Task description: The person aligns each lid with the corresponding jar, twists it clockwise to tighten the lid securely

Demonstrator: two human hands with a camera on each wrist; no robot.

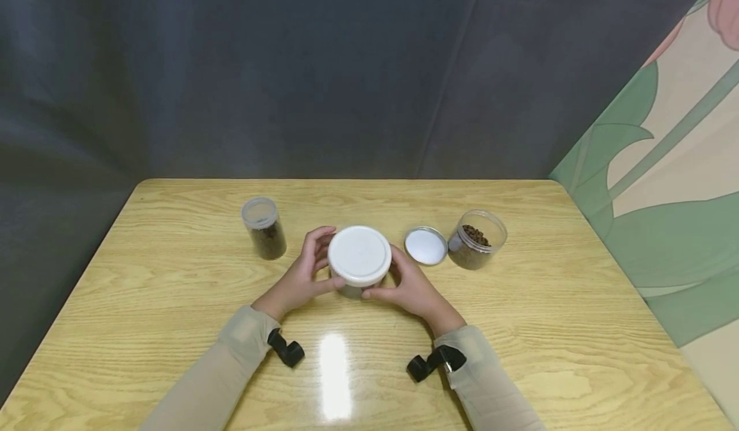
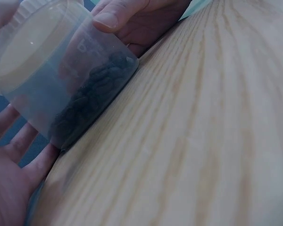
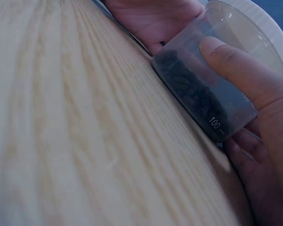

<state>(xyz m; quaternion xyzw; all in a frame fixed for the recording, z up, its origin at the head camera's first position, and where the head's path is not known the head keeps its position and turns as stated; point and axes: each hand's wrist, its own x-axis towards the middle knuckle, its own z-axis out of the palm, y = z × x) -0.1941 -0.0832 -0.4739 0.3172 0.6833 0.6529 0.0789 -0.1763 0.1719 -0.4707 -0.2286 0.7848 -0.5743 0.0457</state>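
Observation:
A translucent plastic tub (image 1: 353, 292) with a white lid (image 1: 360, 255) stands upright on the table in front of me. Dark, bean-like pieces (image 3: 191, 92) fill its bottom, and the right wrist view shows printed measuring marks on the wall. My left hand (image 1: 305, 274) curves round the tub's left side, its thumb near the lid's rim. From the right, my right hand (image 1: 408, 285) holds the tub, thumb pressed on the near wall and fingers behind. The lid sits on the tub.
At the left stands a tall clear jar (image 1: 269, 240) with dark contents and a cap. To the right, an open clear jar (image 1: 470, 258) holds brown pellets, beside a loose round lid (image 1: 426, 245). The wooden table (image 1: 190, 277) ends at a dark curtain (image 1: 323, 84).

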